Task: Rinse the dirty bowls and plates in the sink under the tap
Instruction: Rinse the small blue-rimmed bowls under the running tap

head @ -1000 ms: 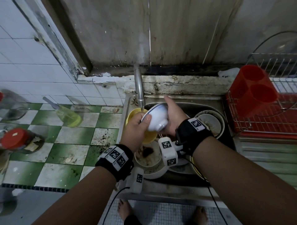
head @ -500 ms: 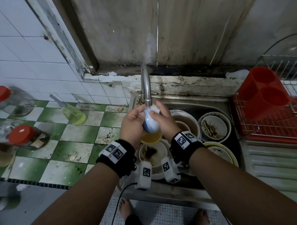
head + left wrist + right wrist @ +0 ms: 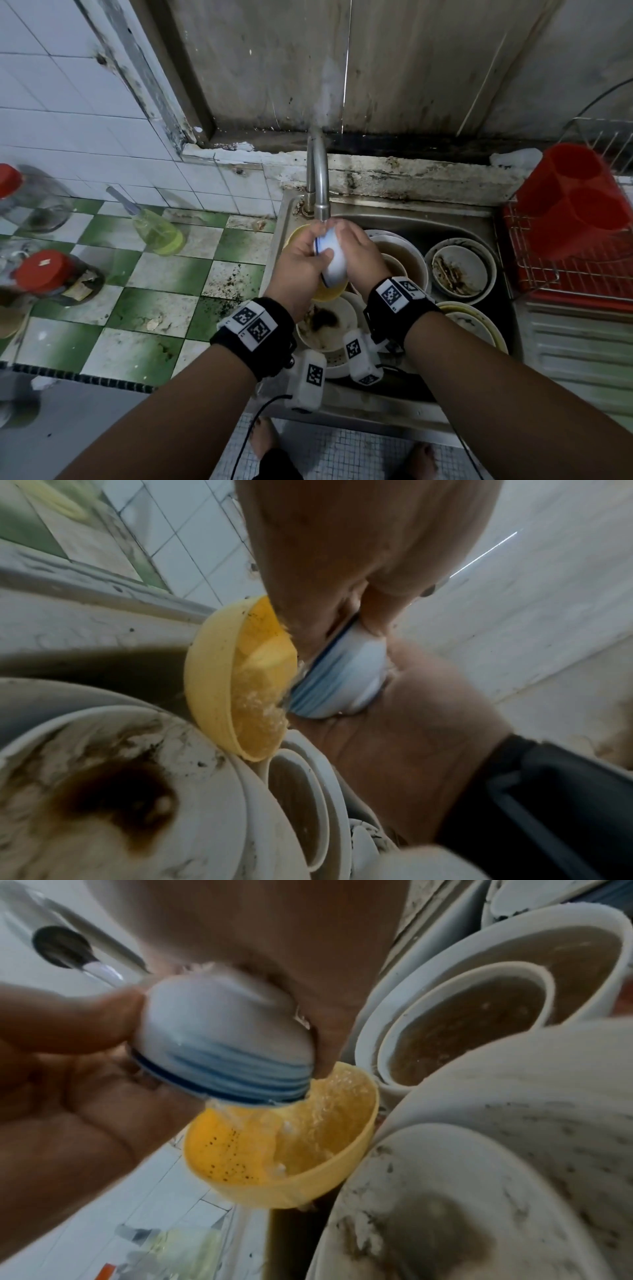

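Observation:
A small white bowl [image 3: 334, 262] with blue bands at its rim is held on edge right under the tap's spout [image 3: 321, 205]. My left hand [image 3: 308, 255] grips its rim side, thumb on the outside. From the other side my right hand [image 3: 358, 248] cups its base, fingers curled over it. In the right wrist view, water from the tap [image 3: 65, 947] runs over the bowl [image 3: 222, 1047] and spills into a yellow bowl [image 3: 281, 1150] below. The left wrist view shows the small bowl [image 3: 342, 674] between both hands. Dirty white bowls [image 3: 460, 270] fill the steel sink [image 3: 428, 219].
A stained white bowl [image 3: 323, 325] and stacked plates lie under my wrists. A red rack [image 3: 568, 274] with a red holder [image 3: 575, 202] stands at the right. On the green tiled counter [image 3: 164, 270] at the left are a yellow-green bottle [image 3: 157, 233] and red-lidded jars [image 3: 44, 270].
The small bowl has turned from facing up-left to standing on edge. Both hands have closed round it and shifted under the spout, and water now runs over it.

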